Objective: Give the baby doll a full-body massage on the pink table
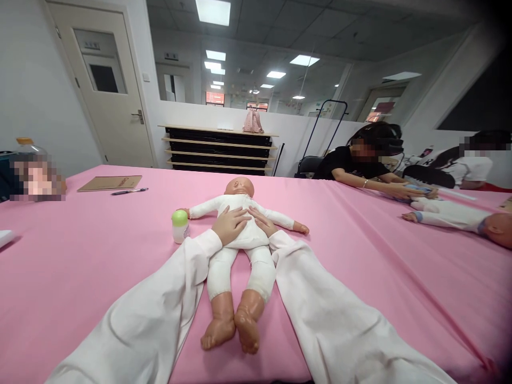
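A baby doll [248, 234] with a white cloth body lies on its back, its feet pointing toward me and its head at the far end. My left hand [231, 225] rests flat on the left side of its belly, fingers stretched out. On the other side of the belly lies my right hand [262, 220], also flat with straight fingers. The fingertips of both hands come close together on the doll's torso. Beside the doll's arm on the left stands a small white bottle [181, 228] with a green cap.
A pink cloth [136, 256] covers the table. At the far left are a brown notebook [110, 183], a pen [130, 191] and a blurred-out bottle [34, 170]. On the right, a person [368, 165] wearing a headset handles another doll [464, 216]. A shelf rack [218, 149] stands behind.
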